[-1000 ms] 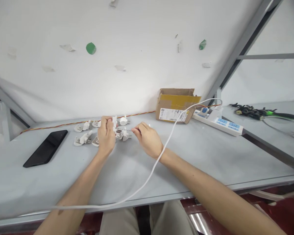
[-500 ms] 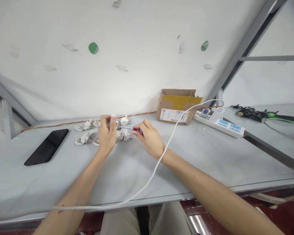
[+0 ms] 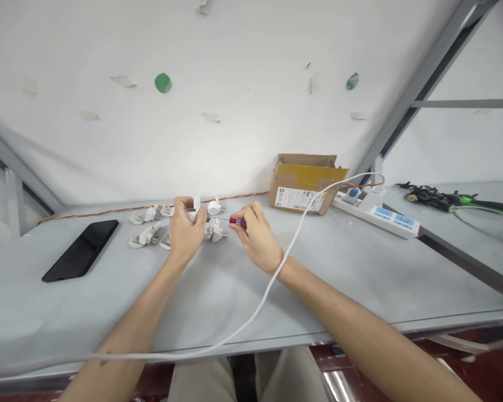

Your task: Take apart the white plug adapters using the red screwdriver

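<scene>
My left hand [image 3: 186, 226] is closed around a white plug [image 3: 197, 205], partly hidden by the fingers. In my right hand [image 3: 256, 234] is a screwdriver [image 3: 237, 222] with a red and purple handle, its thin shaft pointing left toward the plug. Whether the tip touches the plug I cannot tell. Several white plugs and opened plug parts lie on the table around my left hand, among them a white plug [image 3: 214, 207] behind it and a plug part [image 3: 145, 237] to its left.
A black phone [image 3: 81, 250] lies at the left. Behind stands an open cardboard box [image 3: 304, 184], beside a white power strip [image 3: 377, 213]. A white cable [image 3: 263, 296] hangs across the view over my right wrist. Black cable ties or clips [image 3: 431, 196] lie far right.
My left hand has turned a little, so more of the white plug shows above the fingers. The screwdriver has drawn slightly to the right. The view has shifted slightly.
</scene>
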Available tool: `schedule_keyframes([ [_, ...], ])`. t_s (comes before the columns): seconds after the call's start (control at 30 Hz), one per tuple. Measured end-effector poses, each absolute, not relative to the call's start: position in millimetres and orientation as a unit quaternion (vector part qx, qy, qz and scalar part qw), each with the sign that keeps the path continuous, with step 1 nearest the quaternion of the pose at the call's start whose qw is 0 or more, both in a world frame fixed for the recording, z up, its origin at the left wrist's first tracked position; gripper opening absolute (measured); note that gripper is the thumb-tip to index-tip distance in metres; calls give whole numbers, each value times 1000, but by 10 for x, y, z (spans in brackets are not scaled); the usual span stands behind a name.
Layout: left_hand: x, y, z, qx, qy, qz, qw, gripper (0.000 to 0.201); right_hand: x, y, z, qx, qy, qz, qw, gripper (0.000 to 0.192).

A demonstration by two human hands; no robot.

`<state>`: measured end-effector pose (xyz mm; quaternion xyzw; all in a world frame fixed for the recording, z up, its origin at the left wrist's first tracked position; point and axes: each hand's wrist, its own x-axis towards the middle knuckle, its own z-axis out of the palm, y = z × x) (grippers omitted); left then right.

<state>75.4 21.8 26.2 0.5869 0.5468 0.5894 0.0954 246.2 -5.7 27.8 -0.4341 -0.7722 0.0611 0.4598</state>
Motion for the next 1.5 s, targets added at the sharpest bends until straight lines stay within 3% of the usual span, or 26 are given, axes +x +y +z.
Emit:
schedule_keyframes([
  [0.33,766,167,280,610,540,570,109,23,2481,-52,296,-471,-764,78,433,21],
  [0.67,716,212,227,606,546,567,112,27,2487,-32,270,-464,-780,67,415,6],
  [0.93,761,173,262,616,541,564,103,22,2499,-43,315,-499,-775,44,386,20],
  [1.13,753,180,263,609,549,564,98,22,2489,-33,266,-482,-771,95,405,17],
  [1.3,743,185,259,611,552,558,103,22,2500,-21,271,-463,-779,72,416,4],
  [1.5,746,177,256,613,552,553,121,23,2511,-39,330,-485,-772,56,407,11],
])
